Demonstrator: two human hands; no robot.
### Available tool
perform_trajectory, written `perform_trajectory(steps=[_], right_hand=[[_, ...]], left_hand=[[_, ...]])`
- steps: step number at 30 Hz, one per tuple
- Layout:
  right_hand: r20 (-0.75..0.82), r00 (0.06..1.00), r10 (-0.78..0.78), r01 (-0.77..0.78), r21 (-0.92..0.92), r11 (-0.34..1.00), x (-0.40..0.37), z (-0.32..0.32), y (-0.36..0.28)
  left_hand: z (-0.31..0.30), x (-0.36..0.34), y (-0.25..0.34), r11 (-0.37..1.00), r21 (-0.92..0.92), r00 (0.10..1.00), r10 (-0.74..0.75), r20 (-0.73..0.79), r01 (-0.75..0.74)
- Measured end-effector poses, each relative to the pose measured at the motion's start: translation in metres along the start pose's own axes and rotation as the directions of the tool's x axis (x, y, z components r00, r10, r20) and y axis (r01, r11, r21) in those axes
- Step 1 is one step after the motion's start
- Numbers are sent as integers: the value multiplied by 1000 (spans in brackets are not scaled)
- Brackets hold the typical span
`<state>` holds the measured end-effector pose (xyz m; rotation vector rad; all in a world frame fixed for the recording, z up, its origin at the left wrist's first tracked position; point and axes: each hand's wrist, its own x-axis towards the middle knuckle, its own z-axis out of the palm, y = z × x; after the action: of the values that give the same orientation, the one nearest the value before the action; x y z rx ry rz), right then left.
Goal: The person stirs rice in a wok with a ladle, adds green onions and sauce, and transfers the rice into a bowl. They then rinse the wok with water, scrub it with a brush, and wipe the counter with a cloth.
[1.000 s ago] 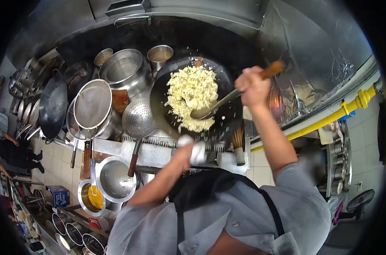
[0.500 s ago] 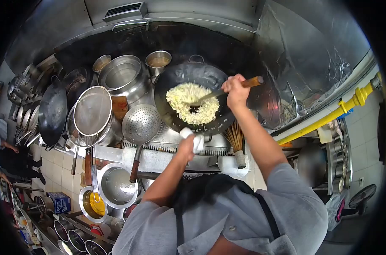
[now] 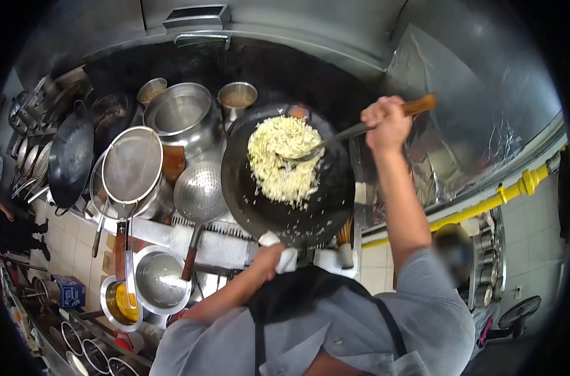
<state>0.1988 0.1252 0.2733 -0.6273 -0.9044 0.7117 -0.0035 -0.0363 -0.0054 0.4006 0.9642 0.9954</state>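
Note:
A black wok (image 3: pixel 285 219) holds yellowish-white rice (image 3: pixel 285 150), heaped toward its far left side, with loose grains scattered near the front. My right hand (image 3: pixel 387 122) is closed round the wooden-handled ladle (image 3: pixel 354 132), to the right of the wok and above it. The ladle's head lies in the rice. My left hand (image 3: pixel 270 260) grips a white cloth (image 3: pixel 287 259) at the wok's near edge; the wok's near handle is hidden by the cloth and hand.
Left of the wok lie a perforated strainer (image 3: pixel 199 191), a mesh sieve (image 3: pixel 132 164) and a large metal pot (image 3: pixel 179 111). A bamboo brush (image 3: pixel 346 244) stands at the near right. Part of another person (image 3: pixel 15 219) shows at the far left.
My right hand has moved right and away from the wok's centre with the ladle. The wok is tilted more toward me, and the rice has shifted. My left hand is slightly lower in view.

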Motion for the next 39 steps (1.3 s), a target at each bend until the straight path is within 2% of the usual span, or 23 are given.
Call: perform_trajectory(steps=[1,2,3,4,7,8,9,10,12,14,16,17,20,24,26,28,30,31,32,34,35,36,39], right_hand=[[81,994,-79,79,-3,997,14,3,-21],[59,995,-78,80,-30,996,18,15,-40],[78,993,-88,90,-14,996,22,15,-47],[97,990,-104,103,10,995,25,17,-49],[77,992,-102,98,54,994,15,3,2],[69,986,-153,154,-2,988,8,-4,36],[-65,998,-12,6,-102,995,-3,-1,68],[63,983,175,-167,-111,980,4,-27,115],[8,973,229,-226,-121,967,11,8,80],[106,980,166,-155,-106,982,19,17,56],[115,987,115,-110,-51,993,15,-2,78],[81,986,144,-138,-79,987,6,-11,104],[80,960,267,-255,-140,957,24,3,96],[134,986,101,-103,9,995,13,7,80],[90,982,165,-155,-106,982,1,-4,124],[47,971,236,-227,-150,962,29,14,113],[89,980,179,-159,-193,968,36,30,94],[137,988,75,-58,-128,990,31,30,91],[67,994,84,-80,-64,995,27,21,103],[54,994,98,-83,-228,970,21,16,135],[36,980,198,-183,-245,952,35,18,134],[56,978,201,-179,-273,945,43,29,125],[90,993,79,-62,-175,983,43,35,116]], left_hand=[[-2,17,4,985,31,986,-169,14,168],[-15,43,1,937,56,938,-346,15,345],[-37,94,-10,900,239,920,-388,59,365],[12,61,49,929,-27,927,-365,85,368],[15,102,36,967,-11,962,-253,104,256],[16,107,34,970,-14,966,-242,85,244],[17,108,31,971,-12,969,-239,69,240],[18,106,29,970,-13,968,-241,70,242],[15,98,39,942,24,933,-334,131,334],[11,75,62,915,15,897,-399,192,404],[6,60,73,845,-199,844,-415,341,496],[1,66,60,870,-199,862,-367,349,451],[-1,78,44,872,-204,868,-363,338,444],[11,73,52,880,-177,890,-403,212,441],[7,79,45,872,-172,879,-418,228,459],[8,79,45,869,-172,875,-419,243,464],[10,74,49,888,-153,890,-396,224,434],[11,76,49,889,-157,892,-392,225,431],[11,78,48,889,-169,894,-382,234,425],[8,74,41,882,-173,888,-395,235,439],[8,76,44,886,-160,888,-394,238,436],[8,77,45,888,-146,887,-396,240,436],[13,74,51,897,-147,895,-378,237,418]])
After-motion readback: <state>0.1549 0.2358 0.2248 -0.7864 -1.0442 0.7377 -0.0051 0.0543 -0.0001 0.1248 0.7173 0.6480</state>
